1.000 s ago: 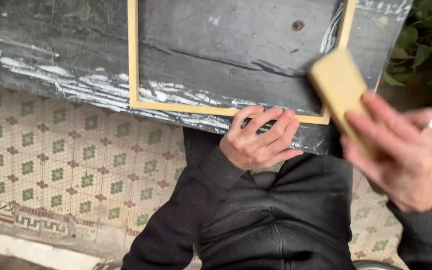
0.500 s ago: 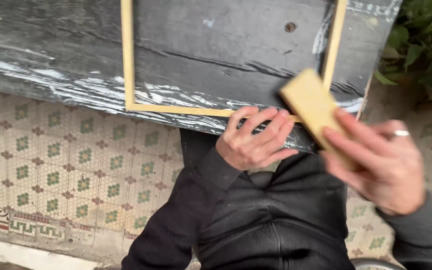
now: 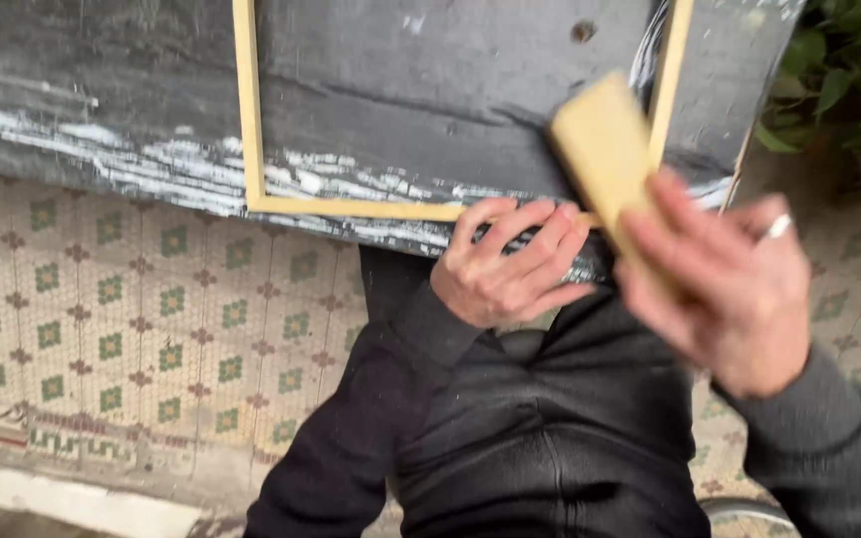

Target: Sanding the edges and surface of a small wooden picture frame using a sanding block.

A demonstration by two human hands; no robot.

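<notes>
Far left: dark, worn board (image 3: 102,110) streaked with white paint along its near edge, cut off at the top and left of the view. Below it, a tiled floor (image 3: 102,309) patterned in cream, green and red, with a pale kerb strip at the near left corner.

On the board, a thin pale wooden frame (image 3: 249,120), left rail and near rail in plain sight, top rail out of view.

Centre: left hand (image 3: 505,269), fingers bent and spread, resting on the frame's near rail at the board's edge, pressing rather than gripping; thumb tucked out of sight. Black sleeve and black jacket (image 3: 550,438) filling the near centre.

Right of that: flat yellowish wooden block (image 3: 605,154), blurred, tilted over the frame's near right corner, its lower end hidden by fingers. Right hand (image 3: 724,294) wrapped around that block, also blurred, a silver ring (image 3: 777,227) on one finger, grey sleeve cut off at the right edge.

Far right: green leaves (image 3: 854,90), partly cropped.
</notes>
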